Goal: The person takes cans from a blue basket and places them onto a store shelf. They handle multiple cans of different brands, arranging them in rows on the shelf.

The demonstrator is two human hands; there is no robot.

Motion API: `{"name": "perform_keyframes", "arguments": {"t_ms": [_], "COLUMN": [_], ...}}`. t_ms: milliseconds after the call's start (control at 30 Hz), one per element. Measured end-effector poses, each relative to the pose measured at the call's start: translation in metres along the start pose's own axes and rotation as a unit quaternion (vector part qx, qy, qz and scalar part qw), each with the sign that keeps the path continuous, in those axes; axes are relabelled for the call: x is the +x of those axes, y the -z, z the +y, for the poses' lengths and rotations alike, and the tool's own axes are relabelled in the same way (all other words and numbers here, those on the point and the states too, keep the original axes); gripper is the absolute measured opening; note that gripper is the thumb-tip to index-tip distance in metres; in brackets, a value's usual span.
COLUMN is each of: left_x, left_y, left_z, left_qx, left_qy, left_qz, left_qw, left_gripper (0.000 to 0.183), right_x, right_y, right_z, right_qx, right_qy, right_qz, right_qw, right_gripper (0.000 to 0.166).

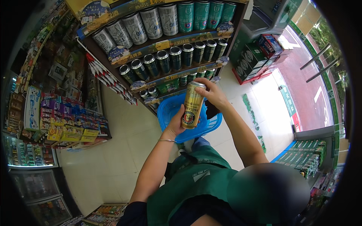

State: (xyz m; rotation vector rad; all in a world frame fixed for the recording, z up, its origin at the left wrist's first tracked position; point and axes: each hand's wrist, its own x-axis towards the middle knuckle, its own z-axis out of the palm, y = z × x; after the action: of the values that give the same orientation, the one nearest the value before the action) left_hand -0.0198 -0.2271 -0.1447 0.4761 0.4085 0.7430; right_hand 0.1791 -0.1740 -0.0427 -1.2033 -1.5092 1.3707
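A tall gold Paulaner beer can (193, 105) is between my two hands, tilted, with its silver lid towards the shelves. My left hand (177, 121) grips its lower part from the left. Fingers of my right hand (211, 94) close around the lid end. Below the can is a blue plastic basket (169, 108) with slotted walls. A dark thing (212, 109) shows inside the basket's right side, partly behind my right arm; I cannot tell what it is.
A shelf rack ahead holds silver beer cans (154, 22), green cans (185, 17) and dark cans (163, 60). Boxed drinks (249, 62) stand right of it by the doorway. A snack display (70, 118) is at left, stacked green cartons (297, 155) at right.
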Motion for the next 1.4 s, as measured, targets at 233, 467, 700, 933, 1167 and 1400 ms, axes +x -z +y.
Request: {"name": "perform_keyframes", "arguments": {"t_ms": [233,467,700,933,1167,1400], "left_x": [0.021,0.089,0.174,0.238,0.269,0.271], "left_y": [-0.058,-0.099,-0.189,-0.234,-0.228,-0.224], "left_z": [0.03,0.074,0.16,0.225,0.241,0.24], "left_qx": [-0.062,0.058,0.509,0.704,0.816,0.82], "left_qy": [-0.026,-0.167,-0.395,-0.601,-0.547,-0.544], "left_qz": [-0.093,-0.017,0.064,0.045,0.111,0.116], "left_qw": [0.993,0.984,0.762,0.374,0.148,0.134], "left_gripper": [0.078,0.064,0.047,0.048,0.063,0.068], "right_x": [-0.031,-0.007,0.043,0.134,0.195,0.221], "right_y": [-0.007,0.026,0.117,0.214,0.23,0.229], "right_z": [-0.01,-0.064,-0.141,-0.229,-0.269,-0.259], "right_qx": [0.142,0.121,0.129,-0.04,-0.209,-0.254], "right_qy": [-0.041,0.038,0.225,0.375,0.336,0.338], "right_qz": [-0.141,0.021,0.083,0.26,0.335,0.28], "right_qw": [0.979,0.992,0.962,0.889,0.855,0.862], "right_gripper": [0.067,0.064,0.059,0.056,0.057,0.077]}}
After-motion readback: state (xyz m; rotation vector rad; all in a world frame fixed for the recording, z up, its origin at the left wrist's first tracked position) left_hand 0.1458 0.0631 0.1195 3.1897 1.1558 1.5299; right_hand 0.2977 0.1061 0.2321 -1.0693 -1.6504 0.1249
